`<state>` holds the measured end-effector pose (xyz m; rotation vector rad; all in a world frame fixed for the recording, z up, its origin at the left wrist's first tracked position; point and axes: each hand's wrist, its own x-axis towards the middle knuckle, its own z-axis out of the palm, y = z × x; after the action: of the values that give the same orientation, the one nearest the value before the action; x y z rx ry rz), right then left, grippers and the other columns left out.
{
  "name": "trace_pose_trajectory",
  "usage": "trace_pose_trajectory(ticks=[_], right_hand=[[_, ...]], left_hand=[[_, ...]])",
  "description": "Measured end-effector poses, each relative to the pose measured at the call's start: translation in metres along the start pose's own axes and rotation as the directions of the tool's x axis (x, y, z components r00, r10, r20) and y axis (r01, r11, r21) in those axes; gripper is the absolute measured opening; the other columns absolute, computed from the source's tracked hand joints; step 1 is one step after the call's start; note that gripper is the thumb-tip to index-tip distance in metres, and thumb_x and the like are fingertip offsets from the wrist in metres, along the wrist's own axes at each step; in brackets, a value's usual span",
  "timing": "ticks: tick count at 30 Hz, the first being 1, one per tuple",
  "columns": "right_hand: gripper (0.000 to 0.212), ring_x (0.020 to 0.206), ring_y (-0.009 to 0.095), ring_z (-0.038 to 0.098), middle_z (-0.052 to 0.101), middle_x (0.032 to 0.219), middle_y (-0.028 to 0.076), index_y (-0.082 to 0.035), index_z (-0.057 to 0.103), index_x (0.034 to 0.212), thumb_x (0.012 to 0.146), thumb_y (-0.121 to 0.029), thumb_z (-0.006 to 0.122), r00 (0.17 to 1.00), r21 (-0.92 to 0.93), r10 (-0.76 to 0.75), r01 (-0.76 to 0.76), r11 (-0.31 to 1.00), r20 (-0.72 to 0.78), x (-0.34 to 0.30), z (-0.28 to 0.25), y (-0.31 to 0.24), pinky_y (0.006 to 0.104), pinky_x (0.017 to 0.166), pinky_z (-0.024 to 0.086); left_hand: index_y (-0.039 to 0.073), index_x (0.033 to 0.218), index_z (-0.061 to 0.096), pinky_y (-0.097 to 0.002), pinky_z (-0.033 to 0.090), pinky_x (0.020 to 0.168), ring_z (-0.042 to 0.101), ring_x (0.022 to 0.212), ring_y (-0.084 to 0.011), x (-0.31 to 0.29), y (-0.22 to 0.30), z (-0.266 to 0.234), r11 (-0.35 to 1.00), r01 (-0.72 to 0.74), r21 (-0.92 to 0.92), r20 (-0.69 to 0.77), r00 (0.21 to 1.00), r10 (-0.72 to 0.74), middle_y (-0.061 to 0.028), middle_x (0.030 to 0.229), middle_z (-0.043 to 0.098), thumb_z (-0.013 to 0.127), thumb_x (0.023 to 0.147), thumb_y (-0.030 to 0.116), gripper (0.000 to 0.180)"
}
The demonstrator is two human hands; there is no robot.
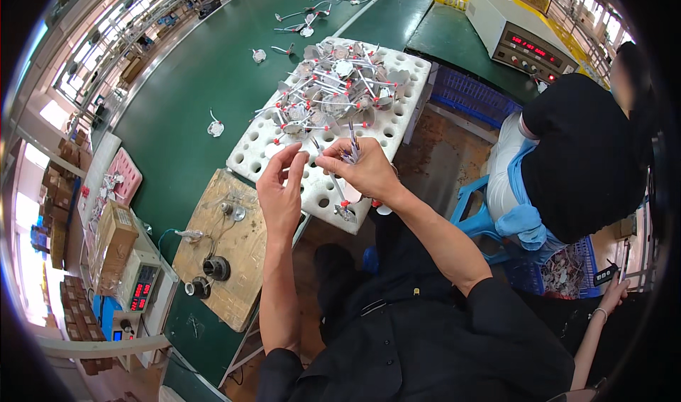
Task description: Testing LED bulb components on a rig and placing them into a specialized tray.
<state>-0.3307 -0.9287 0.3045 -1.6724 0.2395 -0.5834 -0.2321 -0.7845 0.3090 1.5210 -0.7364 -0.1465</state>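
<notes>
My right hand (365,171) is closed round a small bundle of wired discs. Thin leads (352,136) stick up above its fingers, and a grey-white disc with a red tip (345,213) hangs below. Facing it, my left hand (282,189) is curled with thumb and fingertips drawn together close to the lead ends; what lies between them is too small to make out. Both hands are over the near part of a white foam board (330,203) with round holes. A heap of similar wired discs (337,93) lies on the board beyond my hands.
Loose wired discs (216,127) lie on the green table (177,104). A wooden board (213,249) with dark round fittings is at left, near a meter (142,288) and pink tray (126,178). Another meter (521,36) stands far right. A seated person (582,153) is at right.
</notes>
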Motion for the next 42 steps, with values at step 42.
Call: trace_pose_trajectory(ticks=[42], right_hand=[[0.021,0.054,0.004,0.052,0.069,0.077,0.004,0.0,0.068,0.096,0.093,-0.02,0.072,0.968,0.134,0.03,0.004,0.991,-0.249,0.013,-0.017,0.012,0.0198,0.049,0.039]], left_hand=[[-0.003,0.12,0.059,-0.0256,0.057,0.065,0.073,0.087,-0.0219,-0.096,-0.046,0.022,0.874,0.155,-0.46,-0.072,0.975,-0.211,-0.0117,0.1,0.068,0.063,0.095,-0.002,0.025]])
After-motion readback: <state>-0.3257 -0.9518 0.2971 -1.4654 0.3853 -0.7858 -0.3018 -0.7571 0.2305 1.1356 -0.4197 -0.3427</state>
